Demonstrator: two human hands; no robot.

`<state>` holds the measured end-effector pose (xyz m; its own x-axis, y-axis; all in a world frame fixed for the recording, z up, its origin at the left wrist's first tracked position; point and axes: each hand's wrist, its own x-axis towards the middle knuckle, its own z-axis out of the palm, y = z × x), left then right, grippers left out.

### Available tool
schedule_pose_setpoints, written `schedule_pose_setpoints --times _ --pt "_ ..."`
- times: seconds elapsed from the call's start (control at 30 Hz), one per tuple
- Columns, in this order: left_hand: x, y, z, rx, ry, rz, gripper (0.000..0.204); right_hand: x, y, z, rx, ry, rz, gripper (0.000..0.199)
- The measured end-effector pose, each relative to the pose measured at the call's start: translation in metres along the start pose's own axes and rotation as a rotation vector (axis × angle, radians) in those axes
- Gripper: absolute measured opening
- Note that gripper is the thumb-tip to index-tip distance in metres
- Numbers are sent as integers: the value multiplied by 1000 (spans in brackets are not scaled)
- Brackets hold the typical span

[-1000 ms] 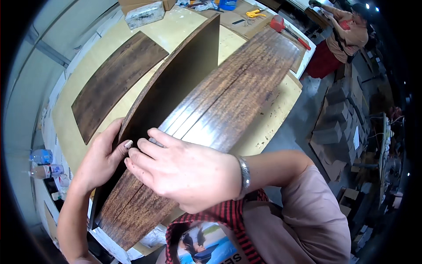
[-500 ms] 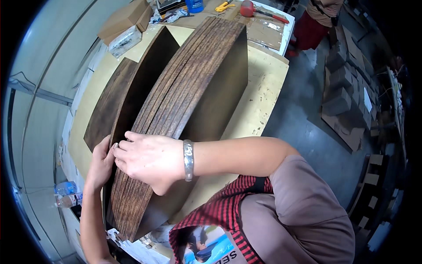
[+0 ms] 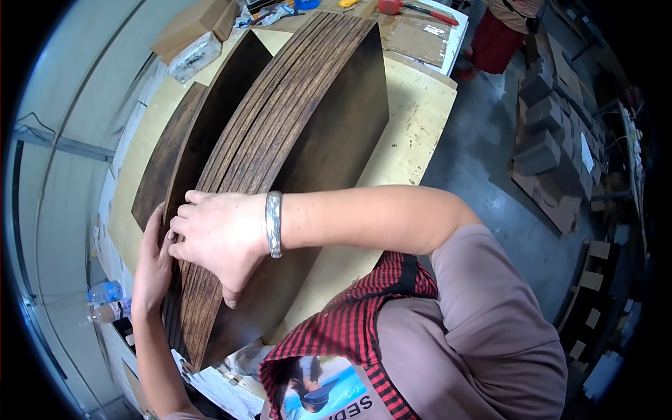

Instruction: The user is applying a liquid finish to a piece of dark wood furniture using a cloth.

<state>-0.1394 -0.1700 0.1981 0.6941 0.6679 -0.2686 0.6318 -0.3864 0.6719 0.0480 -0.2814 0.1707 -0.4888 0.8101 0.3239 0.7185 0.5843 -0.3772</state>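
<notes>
From the head view, a stack of dark wooden boards [image 3: 280, 133] stands on edge on the table [image 3: 413, 133] — right hand [image 3: 217, 241] spread flat over its near end, left hand [image 3: 150, 266] pressed open against the left face. Best squeeze evenly, keeping edges flush.

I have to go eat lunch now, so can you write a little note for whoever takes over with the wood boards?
Right hand: laid flat on the near edges of the stack of dark wooden boards, which stands on edge.
Left hand: pressed against the stack's left side.
The stack rests on the light workbench; a separate dark board lies beside it, left.
Done: boards gathered upright, edges together.
Left: likely squaring the near ends; keep both hands steadying it.
</notes>
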Motion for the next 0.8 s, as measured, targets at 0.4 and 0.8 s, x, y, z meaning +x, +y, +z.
schedule_pose_setpoints --times 0.4,0.8 --pt "-27 -25 11 298 199 265 38 23 54 -42 439 -172 101 75" --pt "-32 -14 12 246 183 138 41 -35 108 -79 278 -214 306 86"
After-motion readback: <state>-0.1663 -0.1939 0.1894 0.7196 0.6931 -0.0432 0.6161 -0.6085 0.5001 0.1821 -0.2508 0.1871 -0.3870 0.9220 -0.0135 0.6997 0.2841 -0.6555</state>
